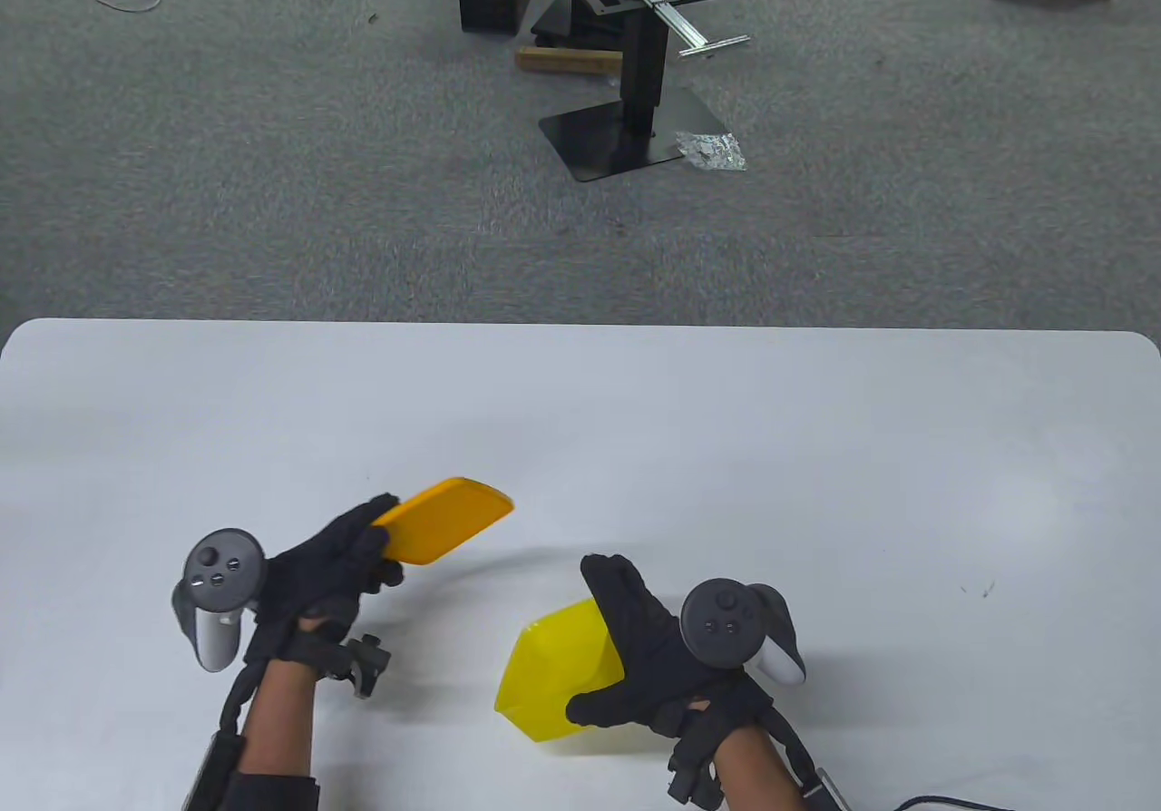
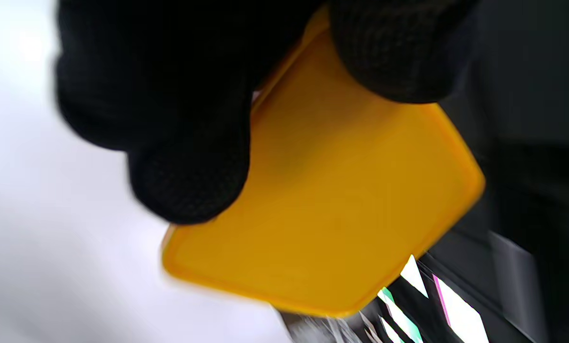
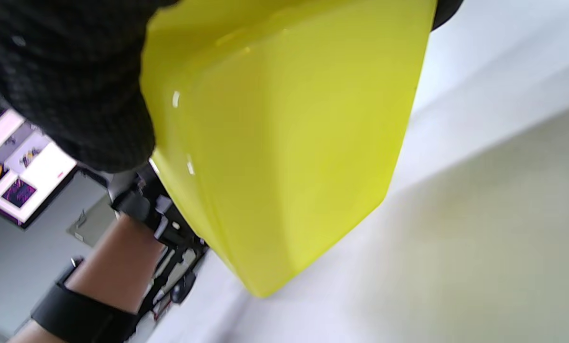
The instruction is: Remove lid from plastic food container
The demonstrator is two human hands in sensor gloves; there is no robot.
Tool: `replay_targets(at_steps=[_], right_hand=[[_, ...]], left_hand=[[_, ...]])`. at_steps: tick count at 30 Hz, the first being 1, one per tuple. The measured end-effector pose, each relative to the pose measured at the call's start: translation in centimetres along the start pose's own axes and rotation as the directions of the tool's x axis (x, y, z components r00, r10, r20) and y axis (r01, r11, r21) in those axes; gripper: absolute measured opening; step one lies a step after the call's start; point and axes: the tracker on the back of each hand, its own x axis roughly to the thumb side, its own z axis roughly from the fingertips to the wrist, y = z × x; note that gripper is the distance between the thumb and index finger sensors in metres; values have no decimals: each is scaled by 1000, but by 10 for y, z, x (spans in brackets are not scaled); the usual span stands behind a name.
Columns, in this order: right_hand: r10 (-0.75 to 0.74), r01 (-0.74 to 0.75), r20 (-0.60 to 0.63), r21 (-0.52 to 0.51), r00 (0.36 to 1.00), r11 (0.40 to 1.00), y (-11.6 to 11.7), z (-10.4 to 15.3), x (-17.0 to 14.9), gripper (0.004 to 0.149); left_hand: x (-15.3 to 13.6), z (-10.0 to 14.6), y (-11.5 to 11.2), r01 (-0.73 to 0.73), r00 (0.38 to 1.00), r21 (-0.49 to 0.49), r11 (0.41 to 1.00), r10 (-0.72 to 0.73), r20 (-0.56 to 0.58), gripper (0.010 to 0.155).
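Observation:
My left hand grips an orange lid by one edge and holds it tilted above the white table, apart from the container. In the left wrist view the lid fills the middle, with gloved fingers over its near edge. My right hand grips a yellow translucent container, tilted, low over the table near the front edge. In the right wrist view the container hangs under my gloved fingers. Its opening is hidden from every view.
The table's far edge borders grey carpet. A black stand with metal frames stands on the floor beyond. A cable lies at the table's front right.

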Motion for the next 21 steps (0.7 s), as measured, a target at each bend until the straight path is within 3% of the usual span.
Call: replay_targets(at_steps=[3,6,8,9,11,15,16,21], right_hand=[[-19,18,-13,-66,1000,998,-11,5,-4,121],[-25,22,-23,-111,999,994,-18,9,-8,119],[-18,13,-37,-140,999,990,-21,11,-11,118],[-13,6,-45,-154,999,988,-23,12,-12,118],[-15,4,-62,-173,998,985,-26,14,-15,117],[-16,0,-88,-182,996,983,-28,17,-19,116],[-18,1,-91,-181,996,984,-28,17,-20,116],[9,-24,-85,-187,996,982,-29,17,-16,115]], left_hand=[[-43,0,34,76,949,158,985,-23,-316,58],[-69,5,45,67,868,239,969,62,-493,59],[-68,7,48,238,813,258,936,-47,-581,60],[-63,8,48,400,751,236,885,-169,-638,60],[-57,5,46,646,640,168,745,-409,-650,59],[-53,-1,38,742,563,126,659,-510,-651,59],[-53,-2,36,795,504,89,600,-571,-648,61],[-36,4,39,774,569,176,608,-548,-613,70]])
